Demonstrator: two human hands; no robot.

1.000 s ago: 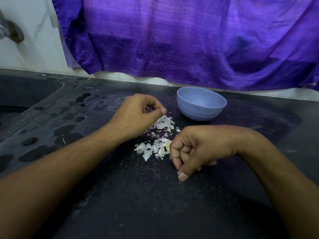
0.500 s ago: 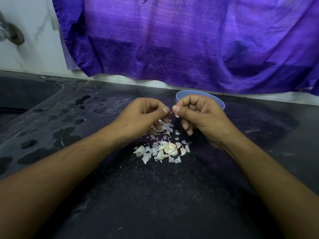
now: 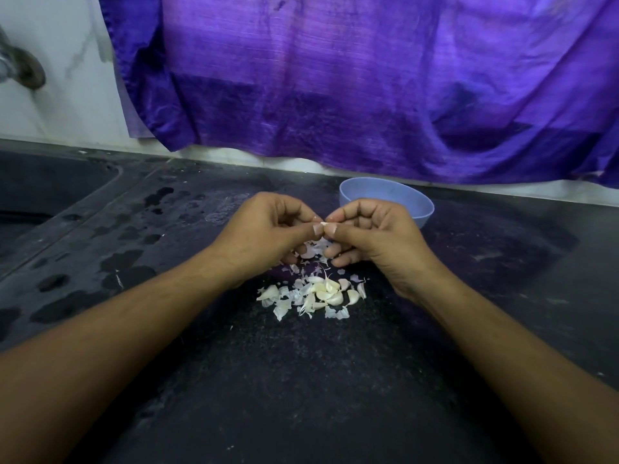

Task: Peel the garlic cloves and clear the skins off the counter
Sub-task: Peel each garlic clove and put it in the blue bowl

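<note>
A pile of garlic cloves and papery skins (image 3: 316, 293) lies on the dark counter (image 3: 301, 380) in the middle of the view. Above the pile, my left hand (image 3: 264, 236) and my right hand (image 3: 371, 239) meet fingertip to fingertip. Together they pinch one small garlic clove (image 3: 323, 224), of which only a white sliver shows between the thumbs and forefingers. More skins lie under my hands, partly hidden. A light blue bowl (image 3: 418, 205) stands just behind my right hand; its inside is mostly hidden.
A purple cloth (image 3: 368, 78) hangs along the wall behind the counter. A sink basin (image 3: 40, 195) sits at the far left, with a tap fitting (image 3: 23, 68) on the wall above it. Wet patches (image 3: 127, 262) mark the counter to the left of the pile.
My right hand rose from the counter by the pile, where it was closed, and came up to meet my left hand. Both hands now pinch a clove above the pile.
</note>
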